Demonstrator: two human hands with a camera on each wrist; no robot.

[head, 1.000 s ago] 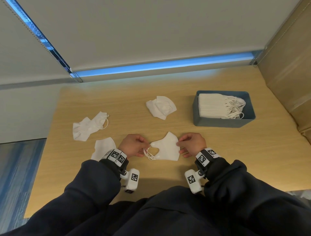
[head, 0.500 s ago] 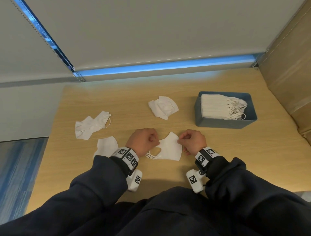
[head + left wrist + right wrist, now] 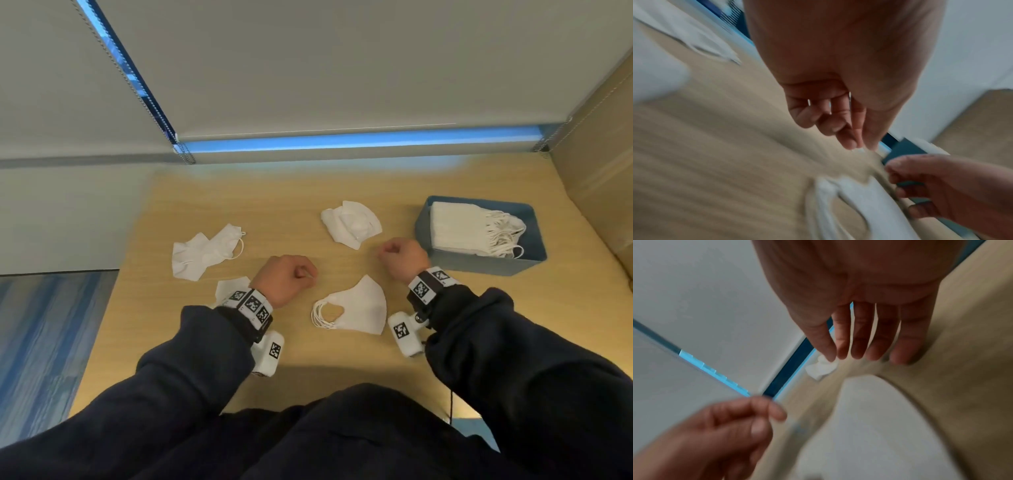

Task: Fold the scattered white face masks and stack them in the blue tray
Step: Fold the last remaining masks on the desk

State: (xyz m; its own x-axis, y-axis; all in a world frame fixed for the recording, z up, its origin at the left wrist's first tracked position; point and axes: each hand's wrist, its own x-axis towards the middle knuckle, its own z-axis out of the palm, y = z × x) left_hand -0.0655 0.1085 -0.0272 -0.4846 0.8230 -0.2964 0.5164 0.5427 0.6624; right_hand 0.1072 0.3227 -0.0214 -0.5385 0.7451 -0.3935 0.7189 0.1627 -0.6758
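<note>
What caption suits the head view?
Left hand and right hand, both empty, flank a folded mask; other masks lie scattered, a stack sits in the blue tray.

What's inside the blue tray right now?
A stack of folded white masks fills the left part of the blue tray, ear loops bunched toward its right end. The tray floor beneath the stack is covered, and the mask count can't be told.

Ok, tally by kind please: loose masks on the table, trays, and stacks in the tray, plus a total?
Loose white masks on the table: 4 (folded mask nearest, crumpled mask mid-table, far-left mask, partly hidden mask near left)
Blue tray: 1
Stack of folded masks in it: 1, its count unreadable
Total: 6
</note>
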